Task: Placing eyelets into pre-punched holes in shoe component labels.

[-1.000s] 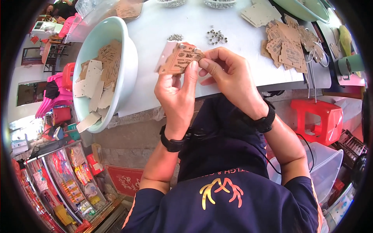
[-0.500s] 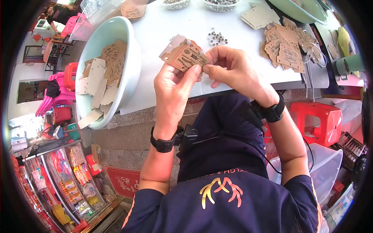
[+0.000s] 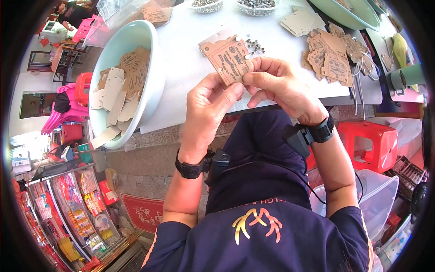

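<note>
A brown printed cardboard piece (image 3: 226,56) with a notched outline is up above the table's near side. Small round metal snaps show along its edge, and a paler layer peeks out behind its top. My left hand (image 3: 210,106) pinches the lower corner between thumb and fingers. My right hand (image 3: 283,86) grips the right edge, thumb in front and fingers curled behind. Just past the card, a little heap of metal snaps (image 3: 257,48) lies on the white table (image 3: 181,68).
On the left stands a pale green basin (image 3: 153,86) of cardboard pieces. To the right lie a pile of brown cards (image 3: 334,63) and a paler stack (image 3: 301,21). Two clear tubs of metal parts (image 3: 257,5) sit at the back. A red stool (image 3: 371,145) stands at right.
The cardboard piece has moved slightly right and been turned, so its printed face stands steeper. Both hands shifted with it, still gripping; my right wrist has rolled.
</note>
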Tool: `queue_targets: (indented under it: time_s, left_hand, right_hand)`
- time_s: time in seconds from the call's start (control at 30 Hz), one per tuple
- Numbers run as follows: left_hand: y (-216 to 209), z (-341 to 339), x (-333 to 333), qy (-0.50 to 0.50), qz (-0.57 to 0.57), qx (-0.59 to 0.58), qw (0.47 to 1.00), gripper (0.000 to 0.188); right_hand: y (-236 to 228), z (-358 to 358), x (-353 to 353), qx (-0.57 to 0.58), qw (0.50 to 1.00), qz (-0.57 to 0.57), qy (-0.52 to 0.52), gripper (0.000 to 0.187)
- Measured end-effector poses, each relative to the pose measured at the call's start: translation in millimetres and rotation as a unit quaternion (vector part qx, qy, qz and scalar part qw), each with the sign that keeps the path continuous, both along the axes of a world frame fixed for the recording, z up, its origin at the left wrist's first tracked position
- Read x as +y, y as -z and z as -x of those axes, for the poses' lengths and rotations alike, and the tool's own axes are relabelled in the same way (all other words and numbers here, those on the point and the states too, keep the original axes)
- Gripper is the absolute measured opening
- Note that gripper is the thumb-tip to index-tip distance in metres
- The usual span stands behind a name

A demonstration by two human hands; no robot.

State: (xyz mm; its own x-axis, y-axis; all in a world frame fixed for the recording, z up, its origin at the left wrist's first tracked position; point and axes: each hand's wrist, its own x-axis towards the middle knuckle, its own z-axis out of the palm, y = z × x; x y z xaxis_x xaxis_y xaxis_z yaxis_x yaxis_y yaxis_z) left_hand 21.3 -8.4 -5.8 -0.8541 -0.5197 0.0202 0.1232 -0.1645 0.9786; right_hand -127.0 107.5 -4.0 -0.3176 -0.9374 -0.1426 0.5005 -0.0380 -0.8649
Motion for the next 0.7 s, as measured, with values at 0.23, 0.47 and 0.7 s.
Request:
queue_targets:
  time_s: [0.23,0.47,0.7]
  left_hand:
    - [-2.3,1.5,3.0,-0.044,0.055,-0.016,0.997,0.016]
    - [5.6,7.1,4.3,-0.093,0.153,-0.032,0.983,0.011]
    - [4.2,9.1,7.6,-0.13,0.213,-0.021,0.968,0.009]
  right_hand:
    - [6.8,-3.1,0.0,0.039,0.998,0.024,0.033,0.017]
    - [8.1,-7.0,-0.2,0.055,0.996,0.033,0.062,0.021]
    - [9.2,-10.7,-1.3,0.119,0.99,0.023,0.074,0.022]
